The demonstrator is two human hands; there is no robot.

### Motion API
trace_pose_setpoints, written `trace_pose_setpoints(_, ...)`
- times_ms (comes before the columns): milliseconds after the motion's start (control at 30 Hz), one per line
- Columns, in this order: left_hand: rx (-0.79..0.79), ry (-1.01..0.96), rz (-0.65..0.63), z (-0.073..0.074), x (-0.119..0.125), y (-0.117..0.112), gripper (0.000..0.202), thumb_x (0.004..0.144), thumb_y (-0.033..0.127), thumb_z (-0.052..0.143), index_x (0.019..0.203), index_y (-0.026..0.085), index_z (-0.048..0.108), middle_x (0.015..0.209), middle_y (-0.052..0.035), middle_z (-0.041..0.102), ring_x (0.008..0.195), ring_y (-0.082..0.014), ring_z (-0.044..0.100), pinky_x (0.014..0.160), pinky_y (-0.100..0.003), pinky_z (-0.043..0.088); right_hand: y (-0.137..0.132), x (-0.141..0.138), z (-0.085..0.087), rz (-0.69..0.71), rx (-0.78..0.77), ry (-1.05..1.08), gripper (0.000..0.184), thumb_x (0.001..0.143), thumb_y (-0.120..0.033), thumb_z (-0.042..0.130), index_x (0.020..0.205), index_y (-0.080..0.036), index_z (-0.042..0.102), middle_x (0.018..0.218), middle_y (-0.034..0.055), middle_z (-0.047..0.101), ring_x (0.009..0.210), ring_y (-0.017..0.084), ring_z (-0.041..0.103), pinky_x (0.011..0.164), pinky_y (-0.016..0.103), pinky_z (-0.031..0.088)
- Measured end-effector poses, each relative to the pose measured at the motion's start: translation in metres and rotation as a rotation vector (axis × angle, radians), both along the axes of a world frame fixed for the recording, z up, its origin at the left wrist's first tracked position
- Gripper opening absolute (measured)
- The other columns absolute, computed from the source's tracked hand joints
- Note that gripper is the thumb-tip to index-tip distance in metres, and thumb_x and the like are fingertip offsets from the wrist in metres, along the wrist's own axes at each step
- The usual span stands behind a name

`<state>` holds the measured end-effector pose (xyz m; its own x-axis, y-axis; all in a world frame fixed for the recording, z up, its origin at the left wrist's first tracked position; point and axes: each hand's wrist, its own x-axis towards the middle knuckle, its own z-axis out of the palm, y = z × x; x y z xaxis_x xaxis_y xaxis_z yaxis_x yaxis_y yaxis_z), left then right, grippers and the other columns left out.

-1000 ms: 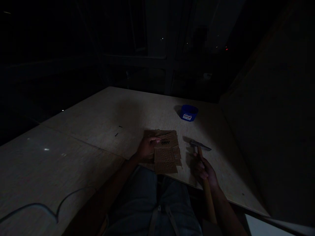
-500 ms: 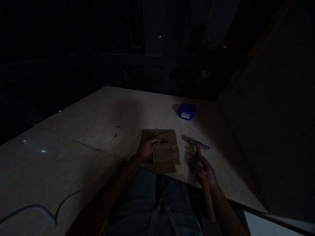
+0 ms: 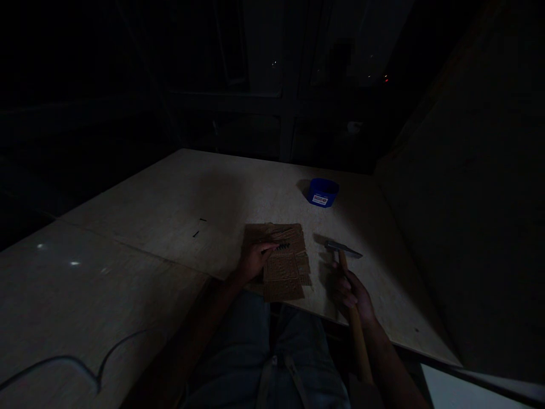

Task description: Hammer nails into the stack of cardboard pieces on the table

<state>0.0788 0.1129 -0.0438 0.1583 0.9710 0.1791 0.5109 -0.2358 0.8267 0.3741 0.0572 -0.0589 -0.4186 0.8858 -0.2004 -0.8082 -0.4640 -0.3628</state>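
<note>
My right hand (image 3: 353, 292) is closed around the wooden handle of a hammer (image 3: 360, 341). Its metal head is raised to the right of a stack of brown cardboard (image 3: 283, 289). Over the upper part of the cardboard, the fingers of my left hand (image 3: 254, 260) are pinched together. Their tips touch the left end of a row of several small dark nails (image 3: 284, 246). Whether a nail sits between those fingertips is too dark and small to make out. Two loose dark nails, an upper nail (image 3: 203, 220) and a lower nail (image 3: 195, 233), lie on the table to the left.
A blue plastic container (image 3: 322, 193) with a white label stands beyond the cardboard on the pale table (image 3: 149, 193). At the lower left lies a grey cable (image 3: 63, 359). A dark panel (image 3: 468, 227) rises along the right side. The room is very dim.
My left fingertips have shifted slightly right along the row of nails. The lower loose nail now lies at a more slanted angle. The hammer is held nearly as before.
</note>
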Motion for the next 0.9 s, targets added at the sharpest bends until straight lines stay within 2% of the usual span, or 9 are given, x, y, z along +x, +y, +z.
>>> trace_pose_setpoints(167,0.025,-0.071,0.039,-0.004,0.001,-0.002,0.030,0.091,0.032,0.055,0.114,0.019,0.069,0.118,-0.0054,0.070,0.111,-0.0194,0.064,0.103,-0.036,0.046,0.000,-0.001,0.001,0.000,0.007,-0.022,0.016,0.090,-0.025,0.061,0.103,-0.017,0.060,0.053,-0.0116,0.044,0.030,-0.001,0.029,0.027,0.008,0.023)
trace_pose_setpoints(433,0.017,-0.072,0.094,-0.009,0.001,0.000,0.029,0.087,0.027,0.060,0.114,0.018,0.067,0.104,-0.0060,0.073,0.099,-0.0195,0.068,0.095,-0.035,0.051,0.000,-0.001,0.001,-0.001,-0.008,-0.020,0.016,0.091,-0.026,0.060,0.104,-0.017,0.058,0.054,-0.0122,0.043,0.030,-0.001,0.027,0.027,0.008,0.023)
trace_pose_setpoints(600,0.021,-0.087,0.120,-0.012,0.004,0.000,0.032,0.085,0.025,0.063,0.116,0.020,0.066,0.102,-0.0049,0.073,0.097,-0.0185,0.068,0.094,-0.034,0.051,-0.001,-0.003,0.003,-0.020,0.008,-0.051,0.017,0.090,-0.024,0.060,0.105,-0.017,0.056,0.053,-0.0124,0.041,0.030,-0.001,0.023,0.027,0.007,0.021)
trace_pose_setpoints(700,0.009,-0.116,0.138,-0.013,0.006,-0.001,0.032,0.084,0.024,0.063,0.116,0.020,0.066,0.103,-0.0048,0.073,0.098,-0.0183,0.067,0.094,-0.034,0.051,-0.005,-0.008,0.009,-0.080,0.015,-0.197,0.022,0.087,-0.029,0.064,0.104,-0.017,0.057,0.053,-0.0124,0.038,0.031,0.000,0.021,0.027,0.008,0.023)
trace_pose_setpoints(767,0.000,-0.144,0.142,-0.014,0.007,-0.001,0.029,0.084,0.023,0.063,0.113,0.019,0.067,0.103,-0.0055,0.073,0.098,-0.0184,0.068,0.095,-0.035,0.051,-0.008,-0.014,0.020,-0.133,0.018,-0.383,0.027,0.084,-0.035,0.067,0.103,-0.019,0.056,0.052,-0.0120,0.038,0.031,0.000,0.022,0.027,0.009,0.025)
trace_pose_setpoints(833,-0.007,-0.169,0.142,-0.015,0.007,-0.002,0.025,0.083,0.023,0.064,0.108,0.019,0.068,0.104,-0.0060,0.073,0.099,-0.0185,0.068,0.095,-0.035,0.051,-0.010,-0.022,0.037,-0.145,0.035,-0.595,0.034,0.080,-0.041,0.068,0.104,-0.020,0.055,0.051,-0.0115,0.040,0.030,0.002,0.023,0.026,0.012,0.026)
trace_pose_setpoints(900,0.002,-0.189,0.140,-0.016,0.008,-0.002,0.023,0.083,0.023,0.064,0.105,0.018,0.069,0.106,-0.0066,0.073,0.099,-0.0187,0.068,0.095,-0.036,0.051,-0.011,-0.031,0.059,-0.085,0.069,-0.770,0.040,0.078,-0.045,0.067,0.107,-0.022,0.054,0.051,-0.0111,0.043,0.028,0.003,0.024,0.024,0.014,0.026)
